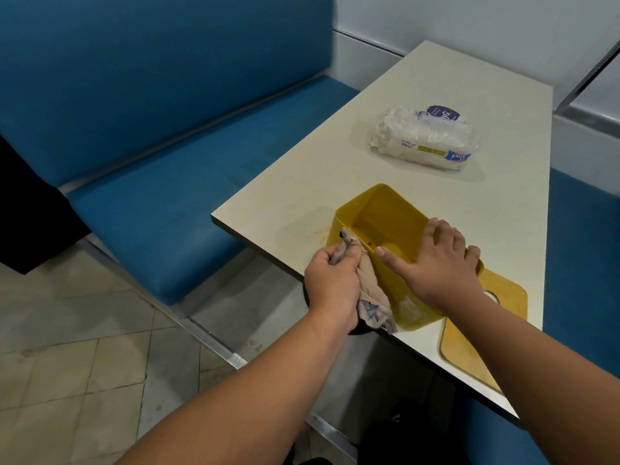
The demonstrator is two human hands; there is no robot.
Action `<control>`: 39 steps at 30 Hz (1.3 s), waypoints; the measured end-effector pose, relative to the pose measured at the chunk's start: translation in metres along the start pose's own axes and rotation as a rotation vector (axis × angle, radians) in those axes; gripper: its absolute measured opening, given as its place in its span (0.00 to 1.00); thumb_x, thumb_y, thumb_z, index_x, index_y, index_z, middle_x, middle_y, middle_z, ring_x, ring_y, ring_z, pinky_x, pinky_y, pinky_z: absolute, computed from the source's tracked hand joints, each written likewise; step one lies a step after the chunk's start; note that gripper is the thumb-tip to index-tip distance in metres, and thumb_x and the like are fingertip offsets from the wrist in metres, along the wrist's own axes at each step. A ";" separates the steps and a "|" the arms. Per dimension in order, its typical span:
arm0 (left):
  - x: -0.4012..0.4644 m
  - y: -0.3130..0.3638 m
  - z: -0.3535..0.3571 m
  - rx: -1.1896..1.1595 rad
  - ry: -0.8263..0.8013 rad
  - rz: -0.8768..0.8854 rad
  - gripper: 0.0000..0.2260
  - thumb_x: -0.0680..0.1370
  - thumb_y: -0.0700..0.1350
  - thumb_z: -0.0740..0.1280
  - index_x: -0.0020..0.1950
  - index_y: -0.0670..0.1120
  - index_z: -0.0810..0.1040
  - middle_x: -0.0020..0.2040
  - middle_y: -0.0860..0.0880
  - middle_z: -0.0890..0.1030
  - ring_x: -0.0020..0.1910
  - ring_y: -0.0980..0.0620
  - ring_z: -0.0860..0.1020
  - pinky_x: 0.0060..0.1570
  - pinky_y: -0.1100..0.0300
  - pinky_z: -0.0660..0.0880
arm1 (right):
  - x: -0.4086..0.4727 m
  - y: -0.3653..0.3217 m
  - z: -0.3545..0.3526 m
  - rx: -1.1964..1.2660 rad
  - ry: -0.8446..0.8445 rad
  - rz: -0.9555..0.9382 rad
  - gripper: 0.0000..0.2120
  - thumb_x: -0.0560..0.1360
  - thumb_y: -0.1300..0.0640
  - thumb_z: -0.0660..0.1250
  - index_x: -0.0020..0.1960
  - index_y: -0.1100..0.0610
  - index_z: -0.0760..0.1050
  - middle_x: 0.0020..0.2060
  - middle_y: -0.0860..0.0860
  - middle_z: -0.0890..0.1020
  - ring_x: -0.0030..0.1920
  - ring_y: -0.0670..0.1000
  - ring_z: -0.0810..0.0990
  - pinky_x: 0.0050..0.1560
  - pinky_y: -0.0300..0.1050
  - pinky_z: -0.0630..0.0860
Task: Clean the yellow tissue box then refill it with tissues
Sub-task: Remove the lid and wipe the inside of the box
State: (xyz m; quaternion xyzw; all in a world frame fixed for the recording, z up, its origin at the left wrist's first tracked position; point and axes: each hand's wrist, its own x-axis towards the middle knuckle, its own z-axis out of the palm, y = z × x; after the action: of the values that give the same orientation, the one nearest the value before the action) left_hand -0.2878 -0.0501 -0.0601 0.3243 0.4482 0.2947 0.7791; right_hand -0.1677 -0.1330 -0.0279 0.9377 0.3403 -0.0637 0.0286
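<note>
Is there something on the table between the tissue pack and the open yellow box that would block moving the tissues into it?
Nothing visible does. The table between the tissue pack and the yellow box is bare. The box is open on top, but the right hand rests across its near part, while the left hand holds a cloth against its side.

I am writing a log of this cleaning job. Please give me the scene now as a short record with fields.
left hand: left hand grips a cloth against the outer wall of the box
right hand: right hand rests on the box rim, fingers spread
box: yellow tissue box, open, no tissues visible inside
lid: yellow lid lies flat on the table beside the box
tissues: tissue pack, farther back on the table
stage: wiping; refill not yet done
</note>
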 end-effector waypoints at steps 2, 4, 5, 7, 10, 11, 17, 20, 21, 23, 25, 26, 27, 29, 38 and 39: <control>0.003 0.004 0.001 -0.014 0.007 0.011 0.04 0.77 0.45 0.71 0.50 0.47 0.80 0.46 0.46 0.85 0.45 0.47 0.85 0.47 0.48 0.83 | 0.000 0.000 0.000 -0.001 0.002 -0.001 0.61 0.59 0.17 0.31 0.79 0.58 0.39 0.78 0.57 0.47 0.77 0.60 0.46 0.74 0.65 0.47; 0.001 0.001 0.002 0.029 -0.009 0.004 0.04 0.77 0.46 0.71 0.50 0.47 0.80 0.46 0.46 0.85 0.45 0.47 0.85 0.47 0.47 0.83 | -0.001 0.001 0.001 -0.005 0.006 -0.002 0.61 0.59 0.17 0.31 0.79 0.58 0.39 0.78 0.57 0.47 0.77 0.60 0.46 0.74 0.65 0.47; 0.000 0.000 0.001 0.049 -0.018 0.000 0.05 0.77 0.46 0.72 0.50 0.47 0.80 0.46 0.45 0.85 0.45 0.47 0.84 0.48 0.47 0.83 | -0.001 0.001 0.001 -0.005 0.009 -0.001 0.61 0.59 0.17 0.31 0.79 0.58 0.39 0.78 0.57 0.47 0.77 0.60 0.46 0.74 0.65 0.47; 0.001 0.004 0.000 0.030 -0.014 0.003 0.05 0.77 0.44 0.72 0.50 0.46 0.79 0.46 0.44 0.85 0.45 0.46 0.84 0.47 0.47 0.83 | -0.001 0.000 0.000 -0.004 0.005 -0.002 0.61 0.59 0.17 0.31 0.79 0.58 0.39 0.78 0.57 0.47 0.77 0.60 0.46 0.74 0.65 0.47; 0.006 0.006 0.000 -0.010 0.012 0.022 0.04 0.78 0.44 0.70 0.50 0.45 0.79 0.46 0.45 0.85 0.45 0.47 0.85 0.46 0.50 0.83 | -0.001 -0.001 -0.001 -0.006 -0.004 0.000 0.61 0.58 0.17 0.31 0.79 0.58 0.39 0.78 0.57 0.47 0.77 0.60 0.46 0.73 0.65 0.47; 0.003 0.003 0.001 0.014 0.005 0.019 0.04 0.78 0.46 0.70 0.50 0.46 0.79 0.46 0.45 0.85 0.45 0.48 0.85 0.46 0.50 0.83 | -0.001 -0.001 -0.001 -0.004 -0.005 0.001 0.61 0.58 0.17 0.31 0.79 0.58 0.39 0.78 0.57 0.47 0.77 0.60 0.46 0.73 0.65 0.47; 0.018 -0.009 -0.023 0.239 0.121 -0.017 0.04 0.76 0.46 0.72 0.46 0.48 0.78 0.44 0.45 0.84 0.42 0.47 0.84 0.46 0.49 0.82 | 0.000 0.001 -0.001 -0.004 -0.008 -0.011 0.61 0.59 0.17 0.31 0.79 0.58 0.39 0.78 0.58 0.47 0.77 0.61 0.46 0.73 0.65 0.47; 0.026 -0.004 -0.033 0.155 0.157 -0.039 0.05 0.76 0.45 0.72 0.47 0.45 0.79 0.44 0.43 0.85 0.44 0.45 0.84 0.48 0.44 0.82 | 0.001 0.002 0.000 -0.002 -0.011 -0.015 0.62 0.58 0.16 0.31 0.79 0.58 0.39 0.78 0.57 0.47 0.77 0.60 0.46 0.73 0.66 0.47; 0.023 -0.004 -0.032 0.148 0.136 -0.039 0.05 0.76 0.45 0.72 0.48 0.44 0.79 0.44 0.43 0.85 0.44 0.45 0.84 0.47 0.45 0.82 | 0.001 0.001 0.000 -0.001 -0.011 -0.014 0.62 0.58 0.16 0.31 0.79 0.58 0.39 0.78 0.57 0.47 0.77 0.60 0.46 0.73 0.66 0.47; 0.015 -0.008 -0.025 0.133 0.078 -0.047 0.05 0.77 0.44 0.71 0.50 0.45 0.79 0.44 0.43 0.85 0.42 0.46 0.85 0.44 0.48 0.83 | 0.000 0.000 0.000 -0.008 -0.006 -0.010 0.62 0.58 0.16 0.31 0.79 0.58 0.39 0.78 0.58 0.47 0.77 0.61 0.46 0.73 0.66 0.47; 0.012 -0.014 -0.015 0.144 0.041 -0.052 0.05 0.77 0.46 0.71 0.50 0.46 0.79 0.45 0.44 0.85 0.43 0.45 0.85 0.44 0.47 0.83 | 0.000 0.000 0.000 -0.017 0.001 -0.006 0.62 0.58 0.17 0.31 0.78 0.59 0.39 0.78 0.58 0.47 0.77 0.61 0.46 0.73 0.66 0.47; 0.012 -0.016 -0.012 0.155 0.048 -0.056 0.05 0.76 0.47 0.71 0.49 0.47 0.79 0.44 0.44 0.85 0.43 0.45 0.85 0.45 0.46 0.83 | -0.001 0.000 -0.001 -0.018 -0.001 -0.006 0.62 0.58 0.17 0.30 0.78 0.59 0.39 0.78 0.58 0.47 0.77 0.61 0.46 0.73 0.66 0.47; 0.013 -0.016 -0.010 0.170 0.072 -0.066 0.06 0.76 0.47 0.71 0.48 0.47 0.79 0.44 0.44 0.85 0.43 0.45 0.85 0.45 0.45 0.83 | -0.001 0.000 -0.001 -0.019 -0.004 -0.008 0.62 0.59 0.17 0.30 0.78 0.59 0.39 0.78 0.59 0.47 0.77 0.61 0.46 0.73 0.66 0.47; 0.016 -0.017 -0.008 0.206 0.131 -0.075 0.04 0.76 0.47 0.71 0.48 0.48 0.78 0.45 0.45 0.84 0.43 0.45 0.84 0.46 0.46 0.83 | -0.001 0.001 -0.001 -0.023 -0.002 -0.011 0.61 0.59 0.17 0.30 0.78 0.59 0.39 0.78 0.59 0.47 0.77 0.61 0.46 0.73 0.66 0.48; 0.020 -0.003 -0.008 0.252 0.133 -0.054 0.03 0.78 0.46 0.69 0.48 0.48 0.77 0.47 0.44 0.84 0.44 0.46 0.83 0.47 0.47 0.82 | 0.000 0.001 -0.001 -0.024 -0.002 -0.011 0.61 0.59 0.17 0.31 0.79 0.59 0.39 0.78 0.59 0.48 0.77 0.61 0.46 0.73 0.65 0.48; 0.022 0.003 -0.008 0.213 0.122 -0.028 0.03 0.78 0.46 0.69 0.49 0.47 0.78 0.47 0.44 0.84 0.44 0.46 0.84 0.47 0.47 0.83 | 0.000 0.001 -0.001 -0.022 -0.006 -0.009 0.61 0.59 0.17 0.31 0.79 0.59 0.39 0.78 0.58 0.48 0.77 0.61 0.46 0.73 0.65 0.47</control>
State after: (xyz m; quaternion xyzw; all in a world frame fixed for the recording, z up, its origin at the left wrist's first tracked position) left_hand -0.2865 -0.0303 -0.0722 0.3805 0.5281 0.2535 0.7156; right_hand -0.1674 -0.1333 -0.0269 0.9356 0.3452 -0.0628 0.0395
